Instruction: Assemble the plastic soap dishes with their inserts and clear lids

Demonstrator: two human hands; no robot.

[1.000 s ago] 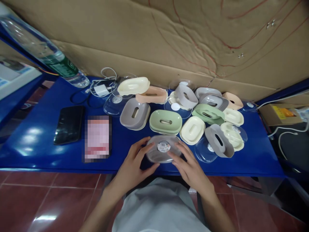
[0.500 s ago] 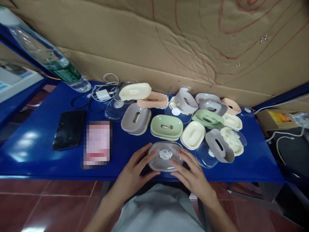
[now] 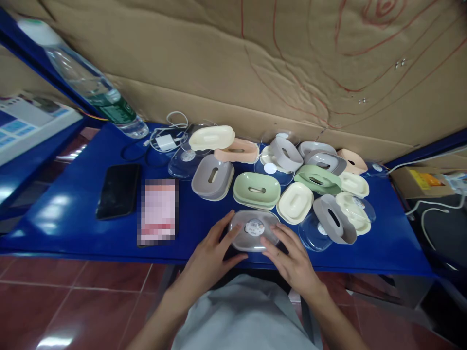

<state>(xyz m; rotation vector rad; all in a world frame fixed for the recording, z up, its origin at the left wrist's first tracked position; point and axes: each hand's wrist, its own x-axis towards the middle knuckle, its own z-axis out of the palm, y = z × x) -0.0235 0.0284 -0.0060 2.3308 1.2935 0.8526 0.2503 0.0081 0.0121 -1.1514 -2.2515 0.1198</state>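
A grey soap box with a clear lid and a round sticker lies at the near edge of the blue table. My left hand grips its left end, fingers curled round the rim. On the box's right end my right hand presses with its fingers. Just behind lie a green soap dish, a cream one and a grey one.
Several more soap dishes and clear lids are piled at the back right. A black phone and a pink card lie to the left. A water bottle, a charger with cable and a cardboard wall stand behind.
Both hands stay on the lidded grey box. The view has shifted, so the table's things sit a little further right and up in the frame.
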